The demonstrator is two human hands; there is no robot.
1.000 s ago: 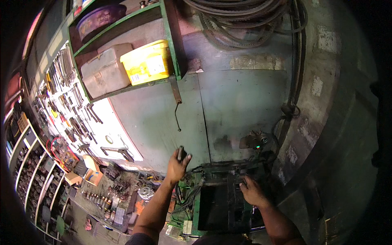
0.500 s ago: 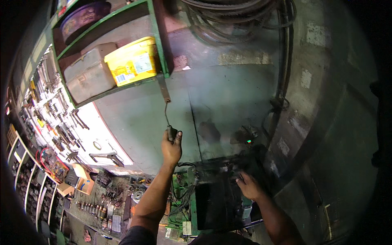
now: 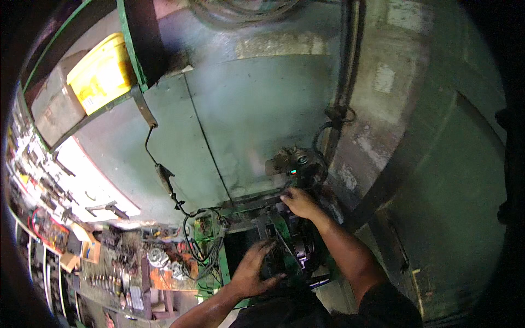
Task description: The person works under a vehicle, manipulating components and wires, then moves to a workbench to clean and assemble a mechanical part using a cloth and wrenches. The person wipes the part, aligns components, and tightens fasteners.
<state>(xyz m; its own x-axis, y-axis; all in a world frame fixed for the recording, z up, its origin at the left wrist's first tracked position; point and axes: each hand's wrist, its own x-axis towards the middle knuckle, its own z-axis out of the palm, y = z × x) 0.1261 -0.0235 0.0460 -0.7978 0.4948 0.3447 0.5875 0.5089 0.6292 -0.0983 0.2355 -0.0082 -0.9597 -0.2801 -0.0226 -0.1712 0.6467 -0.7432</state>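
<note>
My left hand (image 3: 254, 275) is over the dark machine in front of me, fingers stretched and thumb apart, holding nothing. A black metal part (image 3: 267, 232) with a green edge is just beyond its fingertips. My right hand (image 3: 302, 203) is at the back of the machine, its fingers curled together at a dark bar; whatever they grip, if anything, is hidden. Beneath it lies a round metal part (image 3: 302, 249), perhaps an alternator. To the left, a dark handle with a lever (image 3: 165, 179) hangs on a bent wire hook, its black cable (image 3: 188, 235) running down to the machine.
A green shelf (image 3: 131, 46) with a yellow tub (image 3: 102, 74) juts out at upper left. A dark device (image 3: 298, 163) with a small green light is at the wall beyond my right hand. The workbench (image 3: 117, 240) at left carries loose metal parts. Hoses hang above.
My left hand has let go of the hanging handle and come down to the machine. My right hand has moved to its back edge. The view has shifted to the right.
</note>
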